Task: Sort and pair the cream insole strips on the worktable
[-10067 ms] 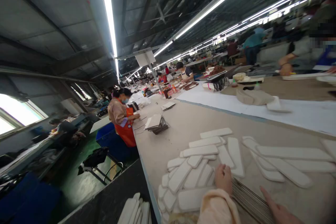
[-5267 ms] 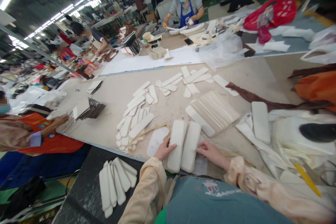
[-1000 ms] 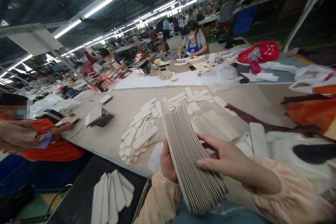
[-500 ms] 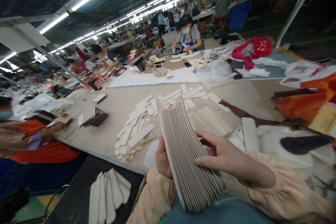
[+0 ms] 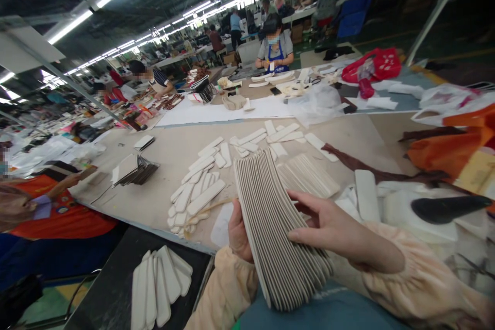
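Now: left hand grips stack from its left side, thumb on near face, fingers hidden behind. Right hand lies open across the stack's right side, fingers spread flat on the edges, steadying, not clenched. Stack is held up on edge over the person's lap, just in front of the table edge, fanned wider at the far end.

Handling (judgement): many thin flat pads, each light and semi-stiff, probably w/ some flex; together moderate weight. Smooth faces, so likely to slide on each other and splay or spill if squeeze slackens. Best hold: pinch across the thickness near mid-length w/ one hand, other hand flat on the edges to square them. Not fragile.

Outward: loose pads scattered on table to the left; second stack lying fanned just beyond the held one; more pads on dark surface at lower left.

Vs. 0.5 s ago: grip and stack pose about the same; view slightly shifted. Vs. 5.3 s ago: hands were then on two single pads lying flat on the table; stack now lifted off it.
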`<state>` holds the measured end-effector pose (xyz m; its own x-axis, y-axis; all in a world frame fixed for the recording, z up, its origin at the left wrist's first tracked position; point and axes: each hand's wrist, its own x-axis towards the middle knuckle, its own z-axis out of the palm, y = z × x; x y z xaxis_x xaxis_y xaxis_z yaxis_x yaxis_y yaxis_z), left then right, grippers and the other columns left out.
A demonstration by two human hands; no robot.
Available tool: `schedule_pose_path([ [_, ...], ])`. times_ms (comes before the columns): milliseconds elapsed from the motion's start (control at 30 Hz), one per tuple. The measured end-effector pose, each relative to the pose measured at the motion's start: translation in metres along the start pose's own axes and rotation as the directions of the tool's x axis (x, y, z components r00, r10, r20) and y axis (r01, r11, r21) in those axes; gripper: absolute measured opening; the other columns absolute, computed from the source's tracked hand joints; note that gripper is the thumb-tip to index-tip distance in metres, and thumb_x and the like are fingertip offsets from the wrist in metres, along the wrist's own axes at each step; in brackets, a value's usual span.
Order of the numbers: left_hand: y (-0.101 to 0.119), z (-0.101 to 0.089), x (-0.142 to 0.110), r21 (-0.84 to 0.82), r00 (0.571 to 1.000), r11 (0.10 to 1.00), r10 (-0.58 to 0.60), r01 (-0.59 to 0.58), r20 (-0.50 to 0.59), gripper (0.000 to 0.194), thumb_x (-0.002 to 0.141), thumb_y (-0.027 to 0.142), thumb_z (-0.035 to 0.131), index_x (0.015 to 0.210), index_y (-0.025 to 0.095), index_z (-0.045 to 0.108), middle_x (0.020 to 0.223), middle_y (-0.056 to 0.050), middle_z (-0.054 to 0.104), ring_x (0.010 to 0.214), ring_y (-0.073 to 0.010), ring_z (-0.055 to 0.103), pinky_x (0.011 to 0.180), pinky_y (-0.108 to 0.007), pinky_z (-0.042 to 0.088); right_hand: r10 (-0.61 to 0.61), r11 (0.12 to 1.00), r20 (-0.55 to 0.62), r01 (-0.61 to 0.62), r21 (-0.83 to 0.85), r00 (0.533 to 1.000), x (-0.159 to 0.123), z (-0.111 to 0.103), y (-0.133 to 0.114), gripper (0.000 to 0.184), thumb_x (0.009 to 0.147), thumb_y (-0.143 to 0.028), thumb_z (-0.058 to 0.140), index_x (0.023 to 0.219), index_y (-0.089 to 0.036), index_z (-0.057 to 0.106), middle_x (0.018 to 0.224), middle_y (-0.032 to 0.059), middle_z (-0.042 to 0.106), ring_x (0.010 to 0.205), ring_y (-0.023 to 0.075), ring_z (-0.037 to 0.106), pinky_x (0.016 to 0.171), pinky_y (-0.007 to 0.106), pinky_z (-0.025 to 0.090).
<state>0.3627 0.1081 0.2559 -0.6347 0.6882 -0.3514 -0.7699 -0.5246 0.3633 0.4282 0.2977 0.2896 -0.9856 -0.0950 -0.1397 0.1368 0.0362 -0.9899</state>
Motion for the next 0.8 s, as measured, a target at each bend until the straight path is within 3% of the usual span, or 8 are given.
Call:
schedule_pose_path([
  [367,-0.001,-0.015,0.003,-0.069,0.998,0.997,0.038,-0.035,0.045,0.069,0.086,0.07,0.04,0.117,0.014,0.067,0.124,-0.013,0.066,0.136,-0.0361,0.041,0.117,-0.055,0.024,-0.031,0.999,0.05,0.029,0.04,0.998,0.003,-0.005,0.007,0.077,0.073,-0.031,0.079,0.143,-0.02,0.048,0.134,0.014,0.058,0.117,0.0272,0.059,0.087,0.037,0.059],
  [567,0.003,-0.019,0.003,-0.085,0.999,0.996,0.041,-0.04,0.002,0.067,0.089,0.068,0.037,0.116,0.014,0.067,0.118,-0.011,0.069,0.128,-0.0324,0.05,0.116,-0.051,0.026,-0.116,0.992,0.0,0.116,-0.046,0.993,0.004,-0.001,0.007,0.081,0.079,-0.02,0.067,0.151,-0.026,0.031,0.139,0.0127,0.052,0.11,0.0212,0.064,0.085,0.034,0.059],
  [700,0.005,-0.016,0.002,-0.138,0.995,0.986,0.095,-0.09,0.029,0.069,0.097,0.06,0.022,0.103,0.013,0.073,0.104,-0.008,0.075,0.101,-0.022,0.066,0.116,-0.044,0.029,-0.361,0.872,-0.011,0.333,-0.358,0.932,0.005,0.0,0.006,0.049,0.081,-0.014,0.06,0.128,-0.025,0.056,0.131,0.009,0.06,0.119,0.0223,0.06,0.098,0.036,0.053],
  [800,0.005,-0.018,0.003,-0.12,0.989,0.983,0.146,-0.141,0.037,0.066,0.097,0.059,0.025,0.1,0.014,0.073,0.103,-0.006,0.075,0.099,-0.0211,0.067,0.116,-0.043,0.03,-0.461,0.752,0.021,0.403,-0.521,0.887,0.005,0.0,0.006,0.026,0.082,-0.012,0.057,0.104,-0.022,0.067,0.112,0.008,0.07,0.127,0.0249,0.055,0.106,0.04,0.047],
])
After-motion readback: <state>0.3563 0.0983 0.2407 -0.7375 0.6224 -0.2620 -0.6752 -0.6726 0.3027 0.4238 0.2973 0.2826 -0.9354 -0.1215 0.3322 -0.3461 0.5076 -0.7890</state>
